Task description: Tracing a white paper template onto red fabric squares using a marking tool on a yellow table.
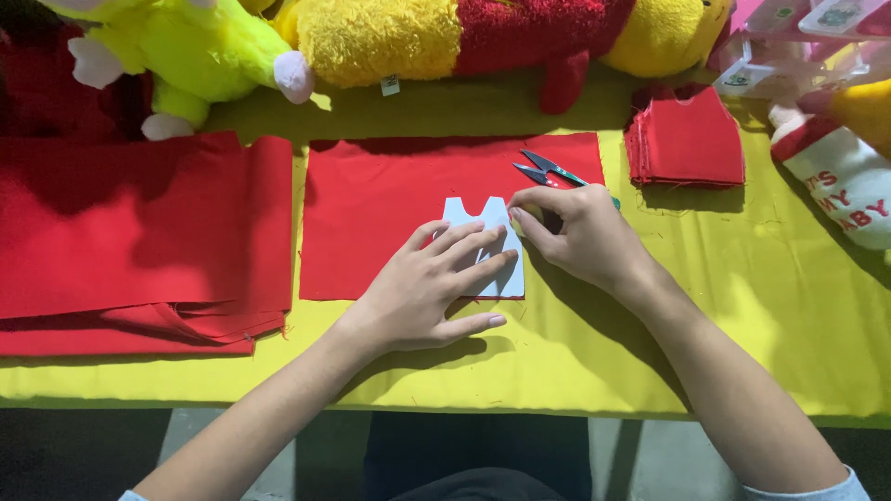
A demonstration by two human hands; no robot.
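— From the head view, where do we stand?
— Our left hand [422, 288] lies flat, fingers spread, pressing the pale vest-shaped template [490, 243] onto the red cloth sheet [371, 209]. Our right hand [580, 237] has its fingertips pinched at the template's upper right shoulder; whether it grips anything there, we cannot tell. We judge the sheet uncut under the template.
— And around us?
— The thread snips [548, 172] lie on the sheet just beyond our right hand. A stack of cut red pieces [687, 139] sits to the right, folded red fabric [139, 232] to the left, plush toys [390, 37] behind. Nothing blocks the sheet.
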